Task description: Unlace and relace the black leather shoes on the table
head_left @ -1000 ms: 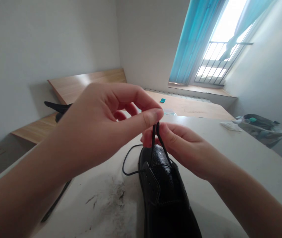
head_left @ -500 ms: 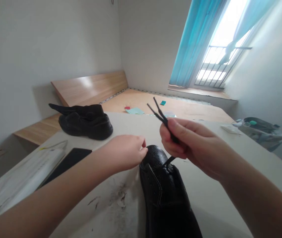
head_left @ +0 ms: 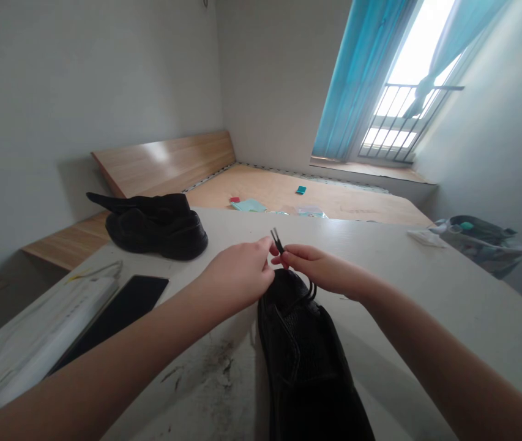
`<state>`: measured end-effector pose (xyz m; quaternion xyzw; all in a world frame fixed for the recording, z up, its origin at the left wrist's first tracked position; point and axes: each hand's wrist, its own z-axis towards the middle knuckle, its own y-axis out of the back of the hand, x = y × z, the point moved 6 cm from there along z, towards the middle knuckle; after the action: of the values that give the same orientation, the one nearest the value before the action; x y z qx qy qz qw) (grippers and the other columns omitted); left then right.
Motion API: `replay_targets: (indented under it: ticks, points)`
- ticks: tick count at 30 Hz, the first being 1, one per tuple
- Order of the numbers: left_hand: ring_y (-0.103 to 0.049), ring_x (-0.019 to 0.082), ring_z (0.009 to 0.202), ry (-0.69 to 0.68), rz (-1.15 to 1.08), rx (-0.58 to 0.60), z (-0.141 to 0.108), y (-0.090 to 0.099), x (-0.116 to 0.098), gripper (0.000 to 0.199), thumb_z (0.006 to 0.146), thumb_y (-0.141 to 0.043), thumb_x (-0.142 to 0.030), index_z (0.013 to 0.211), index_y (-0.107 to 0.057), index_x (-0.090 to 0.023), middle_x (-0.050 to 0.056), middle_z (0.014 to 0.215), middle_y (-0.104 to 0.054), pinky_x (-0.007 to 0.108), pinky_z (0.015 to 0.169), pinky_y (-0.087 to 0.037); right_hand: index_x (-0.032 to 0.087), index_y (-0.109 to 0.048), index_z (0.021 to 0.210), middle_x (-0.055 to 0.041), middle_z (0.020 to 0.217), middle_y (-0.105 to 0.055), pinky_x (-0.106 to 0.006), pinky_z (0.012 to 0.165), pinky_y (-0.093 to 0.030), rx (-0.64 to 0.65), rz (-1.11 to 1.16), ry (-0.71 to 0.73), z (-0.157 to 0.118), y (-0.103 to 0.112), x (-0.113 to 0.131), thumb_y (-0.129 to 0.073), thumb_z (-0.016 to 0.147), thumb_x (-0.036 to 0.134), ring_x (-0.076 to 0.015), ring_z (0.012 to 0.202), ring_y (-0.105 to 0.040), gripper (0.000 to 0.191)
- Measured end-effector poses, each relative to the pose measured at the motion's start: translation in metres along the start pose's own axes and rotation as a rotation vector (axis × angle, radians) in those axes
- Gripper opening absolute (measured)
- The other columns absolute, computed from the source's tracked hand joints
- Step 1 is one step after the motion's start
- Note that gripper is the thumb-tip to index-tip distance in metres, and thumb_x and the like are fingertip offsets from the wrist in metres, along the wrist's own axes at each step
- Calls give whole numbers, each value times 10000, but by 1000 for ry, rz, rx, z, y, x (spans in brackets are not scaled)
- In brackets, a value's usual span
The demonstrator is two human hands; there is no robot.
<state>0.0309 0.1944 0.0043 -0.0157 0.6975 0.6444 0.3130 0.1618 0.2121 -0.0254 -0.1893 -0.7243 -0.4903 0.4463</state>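
Observation:
A black leather shoe [head_left: 306, 355] stands on the white table in front of me, its toe pointing away. My right hand [head_left: 309, 260] pinches a dark shoelace [head_left: 277, 242] above the toe. Two lace ends stick up from the fingertips, and the lace loops down [head_left: 312, 291] to the shoe's front. Beside it, my left hand [head_left: 246, 272] is closed, its fingertips right by the lace ends and close to the toe. Whatever those left fingers hold is hidden.
Another black shoe [head_left: 157, 226] sits at the table's far left. A dark flat phone-like object [head_left: 114, 318] and a white package [head_left: 44, 331] lie nearer on the left. Beyond the white table [head_left: 407, 294] is a wooden bed board [head_left: 261, 177]; a bag [head_left: 481, 245] is at right.
My right hand has moved left and down with the shoelace, bringing the lace ends to my left fingertips. My left hand has barely moved. The shoe stays in place.

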Motion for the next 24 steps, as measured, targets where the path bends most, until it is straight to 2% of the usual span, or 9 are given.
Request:
replay_targets:
  ticks: [4, 8, 11, 14, 16, 19, 22, 24]
  points:
    - [-695, 213, 796, 14, -204, -115, 10, 7, 6, 127, 844, -489, -194, 958, -544, -194, 69, 937, -702, 305, 656, -505, 193, -568, 890, -18, 862, -568, -287, 718, -417, 170, 155, 75, 5, -13, -11, -455, 914, 601, -158, 796, -507, 424]
    - [-704, 158, 734, 33, -377, -95, 19, 0, 13, 117, 848, -450, -148, 922, -536, -177, 70, 937, -692, 251, 608, -529, 170, -585, 882, -43, 874, -586, -279, 689, -440, 199, 188, 113, 12, -20, -23, -463, 905, 631, -163, 794, -535, 477]
    - [-690, 180, 764, 34, -411, -28, 18, -5, 11, 140, 828, -473, -159, 877, -604, -164, 60, 856, -698, 280, 654, -537, 157, -621, 862, -37, 858, -552, -289, 702, -432, 84, 129, 130, 20, -14, -30, -482, 928, 533, -161, 783, -514, 406]
    - [-674, 216, 818, 9, -408, 57, 13, -8, 4, 180, 807, -536, -229, 901, -679, -174, 55, 865, -716, 331, 728, -525, 169, -601, 715, -16, 822, -484, -320, 777, -406, -124, 31, 138, 24, 7, -28, -548, 897, 357, -159, 776, -459, 266]
    - [-662, 230, 877, 0, -408, 76, 9, -7, 0, 189, 802, -559, -249, 924, -683, -178, 62, 913, -715, 351, 784, -511, 177, -583, 673, -6, 779, -469, -340, 785, -399, -208, -7, 136, 20, 21, -20, -561, 873, 294, -159, 741, -446, 233]
    - [-645, 221, 881, 10, -430, 36, 3, 0, -6, 238, 824, -539, -258, 1030, -603, -158, 83, 975, -687, 347, 769, -513, 184, -587, 722, -5, 745, -508, -361, 777, -429, -215, 25, 161, 7, 37, 2, -525, 906, 353, -165, 720, -500, 257]
    - [-631, 202, 971, -14, -476, 7, -5, 8, -14, 302, 862, -472, -236, 1155, -519, -178, 83, 1101, -658, 331, 809, -520, 199, -582, 797, -18, 837, -551, -371, 873, -447, -296, 115, 257, -17, 51, 33, -480, 949, 422, -179, 868, -558, 288]
    - [-610, 194, 1064, -57, -497, 37, -10, 9, -22, 339, 880, -434, -220, 1207, -521, -224, 56, 1193, -637, 331, 880, -505, 216, -585, 820, -18, 903, -568, -369, 902, -461, -349, 285, 354, -36, 59, 55, -506, 953, 406, -181, 954, -574, 245]
